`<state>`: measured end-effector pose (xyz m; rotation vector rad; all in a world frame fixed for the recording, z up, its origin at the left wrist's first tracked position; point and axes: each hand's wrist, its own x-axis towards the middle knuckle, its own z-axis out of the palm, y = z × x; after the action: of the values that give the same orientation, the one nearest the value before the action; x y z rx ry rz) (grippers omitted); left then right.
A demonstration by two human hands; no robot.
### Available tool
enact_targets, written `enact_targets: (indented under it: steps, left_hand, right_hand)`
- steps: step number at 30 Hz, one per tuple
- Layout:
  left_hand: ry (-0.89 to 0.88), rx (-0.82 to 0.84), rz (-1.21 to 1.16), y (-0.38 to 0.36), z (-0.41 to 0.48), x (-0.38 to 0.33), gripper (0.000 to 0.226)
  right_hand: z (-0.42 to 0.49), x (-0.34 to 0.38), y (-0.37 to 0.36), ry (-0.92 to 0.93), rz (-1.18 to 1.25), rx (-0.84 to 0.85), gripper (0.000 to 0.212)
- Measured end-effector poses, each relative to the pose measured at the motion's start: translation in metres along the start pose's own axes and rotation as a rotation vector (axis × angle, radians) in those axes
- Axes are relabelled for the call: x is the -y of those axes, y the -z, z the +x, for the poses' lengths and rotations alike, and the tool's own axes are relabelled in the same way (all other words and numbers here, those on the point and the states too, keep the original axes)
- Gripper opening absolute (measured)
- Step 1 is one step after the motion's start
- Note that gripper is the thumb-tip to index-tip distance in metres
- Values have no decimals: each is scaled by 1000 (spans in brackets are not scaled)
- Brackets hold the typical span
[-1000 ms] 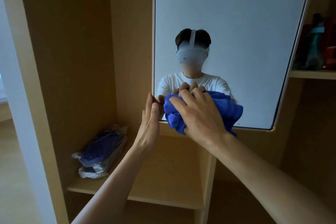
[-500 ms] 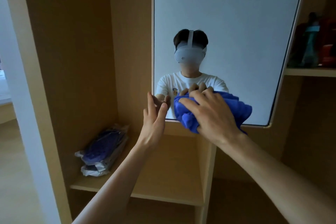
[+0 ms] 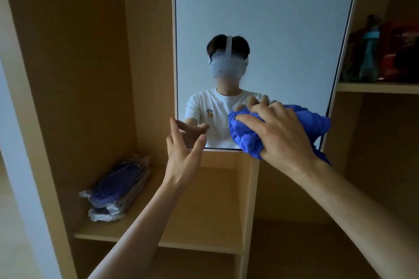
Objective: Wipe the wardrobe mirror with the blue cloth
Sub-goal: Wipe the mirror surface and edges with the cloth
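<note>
Wardrobe mirror [image 3: 272,18] (pale wall reflected) amid wooden shelves [image 3: 376,87], right hand [image 3: 283,136] fingers [image 3: 250,120] gripping blue cloth [image 3: 244,140], left hand [image 3: 183,154] spread

Home bedroom or closet area: light-wood wardrobe [image 3: 74,52] with open compartments, mirror [image 3: 260,18] mounted in it. Left of mirror, a shelf holds bagged items [image 3: 118,188] (contents unclear); right of mirror, bottles [image 3: 369,52] on a shelf.

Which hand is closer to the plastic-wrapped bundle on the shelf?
Left. The left hand is above and right of the plastic-wrapped bundle; the right hand grips the blue cloth farther right.
</note>
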<state>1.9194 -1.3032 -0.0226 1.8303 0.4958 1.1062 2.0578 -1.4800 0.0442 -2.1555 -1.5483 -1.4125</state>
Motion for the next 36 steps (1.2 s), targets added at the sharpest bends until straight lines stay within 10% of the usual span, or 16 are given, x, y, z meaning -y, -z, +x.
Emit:
enact_targets:
  steps: [36]
  left_hand:
    - [9, -60, 115, -14, -11, -2, 103]
  right_hand:
    - [-65, -26, -19, 9, 122, 9, 51]
